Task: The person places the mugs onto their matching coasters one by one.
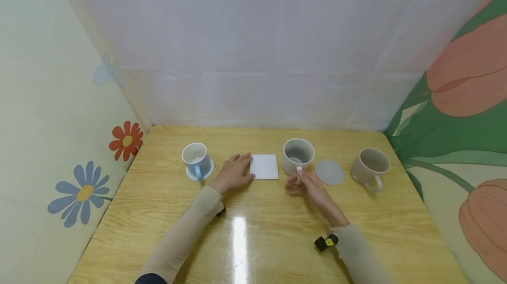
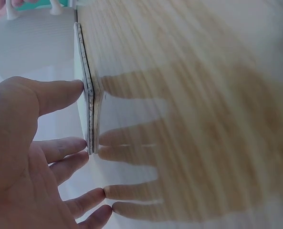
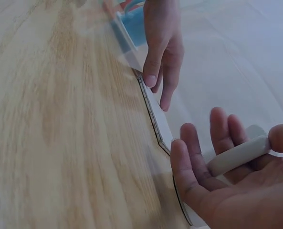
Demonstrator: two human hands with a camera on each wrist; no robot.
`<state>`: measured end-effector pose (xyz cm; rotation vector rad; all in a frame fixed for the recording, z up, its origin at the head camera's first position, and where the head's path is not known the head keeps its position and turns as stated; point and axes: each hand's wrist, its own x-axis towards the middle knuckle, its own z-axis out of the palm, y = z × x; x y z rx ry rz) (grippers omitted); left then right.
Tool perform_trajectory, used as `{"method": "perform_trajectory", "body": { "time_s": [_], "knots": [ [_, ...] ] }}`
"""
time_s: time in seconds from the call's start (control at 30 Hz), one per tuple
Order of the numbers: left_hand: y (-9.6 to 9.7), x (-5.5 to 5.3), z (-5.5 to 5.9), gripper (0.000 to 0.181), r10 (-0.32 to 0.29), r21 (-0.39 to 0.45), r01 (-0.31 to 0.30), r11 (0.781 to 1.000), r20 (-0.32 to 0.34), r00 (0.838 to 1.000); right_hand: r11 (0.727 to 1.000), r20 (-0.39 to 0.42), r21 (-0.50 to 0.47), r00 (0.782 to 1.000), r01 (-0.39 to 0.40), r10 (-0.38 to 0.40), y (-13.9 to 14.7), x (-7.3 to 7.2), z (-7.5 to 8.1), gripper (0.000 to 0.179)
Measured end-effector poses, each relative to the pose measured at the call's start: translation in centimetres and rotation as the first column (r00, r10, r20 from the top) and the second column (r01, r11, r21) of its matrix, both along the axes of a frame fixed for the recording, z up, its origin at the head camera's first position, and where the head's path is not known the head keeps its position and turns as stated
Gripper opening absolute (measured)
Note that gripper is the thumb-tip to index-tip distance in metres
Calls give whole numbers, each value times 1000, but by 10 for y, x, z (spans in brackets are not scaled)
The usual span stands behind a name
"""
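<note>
A white square coaster (image 1: 264, 167) lies flat on the table. My left hand (image 1: 233, 173) rests at its left side, thumb and a fingertip touching the coaster edge (image 2: 85, 90) while the other fingers extend loosely past it. To the right stands a grey-white mug (image 1: 291, 166), upright, its handle toward me. My right hand (image 1: 310, 187) pinches this handle (image 3: 239, 155) between thumb and fingers, with some fingers stretched out. A grey round coaster (image 1: 329, 172) lies bare just right of this mug.
At the left, a blue mug (image 1: 202, 164) stands on a pale round coaster (image 1: 211, 171). At the right, a beige mug (image 1: 362, 171) stands directly on the wooden table (image 1: 277, 240). A white cloth backdrop (image 1: 253, 55) hangs behind the table, with flowered panels on both sides.
</note>
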<state>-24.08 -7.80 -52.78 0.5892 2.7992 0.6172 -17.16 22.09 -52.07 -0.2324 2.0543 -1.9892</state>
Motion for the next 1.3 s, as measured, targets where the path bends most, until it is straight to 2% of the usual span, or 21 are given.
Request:
{"method": "perform_trajectory", "body": {
  "time_s": [0.23, 0.43, 0.7, 1.1, 1.3],
  "knots": [
    [-2, 1, 3, 75, -12, -15, 12, 1000, 2, 1000, 995, 8, -38, 996, 94, -93, -9, 1, -2, 43],
    [-2, 0, 4, 75, -22, -23, 22, 999, 0, 1000, 982, 10, -37, 983, 183, -182, -14, 3, -1, 41],
    [-4, -3, 1, 73, -32, -22, 32, 999, 6, 999, 978, -6, -26, 979, 205, -205, -14, 6, 3, 40],
    [-4, -5, -1, 74, -6, -5, 6, 1000, 22, 1000, 966, -14, 16, 966, 258, -257, -10, 6, 1, 45],
    [-7, -3, -2, 72, -13, 22, 13, 1000, 20, 1000, 965, -22, -2, 965, 262, -262, -9, 7, 3, 46]
  ]
}}
